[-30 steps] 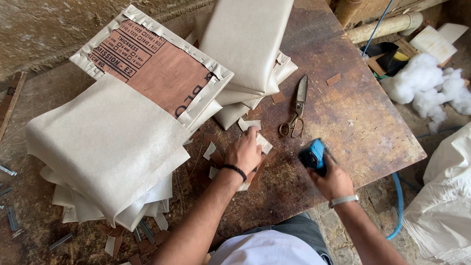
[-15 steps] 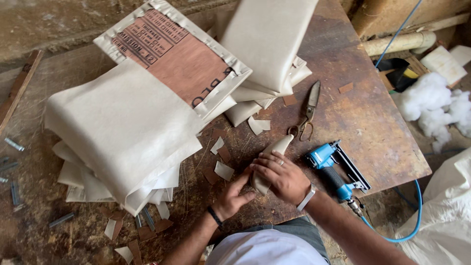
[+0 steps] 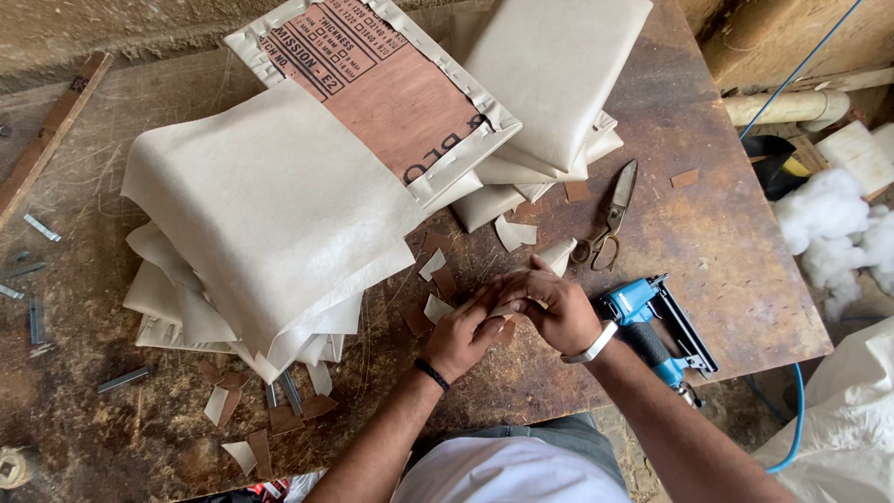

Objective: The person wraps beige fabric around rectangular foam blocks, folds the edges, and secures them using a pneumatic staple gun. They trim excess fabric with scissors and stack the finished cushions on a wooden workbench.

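My left hand [image 3: 463, 333] and my right hand [image 3: 547, 307] meet over the brown table [image 3: 708, 251], both closed on a small beige fabric scrap [image 3: 562, 253] whose tip sticks out past my right fingers. A blue staple gun [image 3: 656, 331] lies on the table just right of my right wrist, not held. Metal scissors [image 3: 610, 219] lie beyond the hands. Loose beige and brown scraps [image 3: 433, 279] are scattered around my left hand.
Stacks of beige upholstered panels [image 3: 270, 214] fill the table's left and middle, one turned over with a brown board back [image 3: 382, 88]. Another stack [image 3: 554, 74] lies behind. Staple strips [image 3: 121, 379] lie at left. White stuffing [image 3: 829, 224] and a blue hose [image 3: 792, 428] are off the right edge.
My right hand has let go of the staple gun, which now lies on the table, and joined my left hand on the fabric scrap. The view has shifted.
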Demonstrator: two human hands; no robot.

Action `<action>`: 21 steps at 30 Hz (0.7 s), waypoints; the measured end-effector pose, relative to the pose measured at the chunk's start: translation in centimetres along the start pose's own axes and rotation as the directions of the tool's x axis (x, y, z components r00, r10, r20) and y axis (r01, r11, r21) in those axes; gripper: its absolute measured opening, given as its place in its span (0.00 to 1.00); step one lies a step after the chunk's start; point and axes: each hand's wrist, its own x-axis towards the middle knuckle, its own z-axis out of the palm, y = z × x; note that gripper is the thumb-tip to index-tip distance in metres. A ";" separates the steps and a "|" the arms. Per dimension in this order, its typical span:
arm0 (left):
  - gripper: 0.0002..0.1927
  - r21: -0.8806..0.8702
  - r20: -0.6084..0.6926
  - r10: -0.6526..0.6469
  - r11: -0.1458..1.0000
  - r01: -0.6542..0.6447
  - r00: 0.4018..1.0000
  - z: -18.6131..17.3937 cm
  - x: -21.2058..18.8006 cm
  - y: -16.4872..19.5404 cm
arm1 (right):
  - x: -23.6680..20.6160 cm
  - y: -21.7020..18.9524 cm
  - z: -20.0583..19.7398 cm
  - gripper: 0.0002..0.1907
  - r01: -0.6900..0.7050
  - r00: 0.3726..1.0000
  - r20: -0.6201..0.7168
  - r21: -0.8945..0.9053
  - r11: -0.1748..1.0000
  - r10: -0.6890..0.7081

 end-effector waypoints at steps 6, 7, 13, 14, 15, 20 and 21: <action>0.19 0.121 -0.132 0.039 0.992 -0.023 0.990 0.9 -0.5 -0.4 | -3.2 0.5 1.8 0.13 -0.081 0.955 -0.284 0.021 0.996 0.084; 0.19 0.122 -0.190 0.083 0.991 -0.060 0.978 1.0 -0.6 -0.4 | -4.4 0.2 2.8 0.17 -0.135 0.900 -0.416 0.024 0.991 0.132; 0.21 0.110 -0.252 0.149 0.986 -0.125 0.956 1.5 -0.9 -0.7 | -5.6 1.3 7.5 0.16 -0.525 0.539 -0.009 0.778 0.344 0.842; 0.21 0.102 -0.243 0.156 0.986 -0.135 0.957 1.5 -1.0 -0.8 | -5.1 1.6 7.8 0.14 -0.568 0.524 0.006 0.748 0.344 0.852; 0.19 0.077 -0.252 0.086 0.995 -0.069 0.964 1.5 -0.9 -1.0 | -4.4 2.0 7.9 0.12 -0.607 0.513 0.020 0.715 0.346 0.858; 0.14 0.102 -0.244 0.100 0.992 -0.077 0.965 0.0 -1.2 -2.2 | -2.7 2.3 7.9 0.12 -0.577 0.697 0.119 0.678 0.454 0.708; 0.14 0.139 -0.247 0.166 0.981 -0.135 0.955 -0.2 -1.1 -2.4 | -2.6 2.3 7.9 0.12 -0.558 0.713 0.128 0.699 0.448 0.689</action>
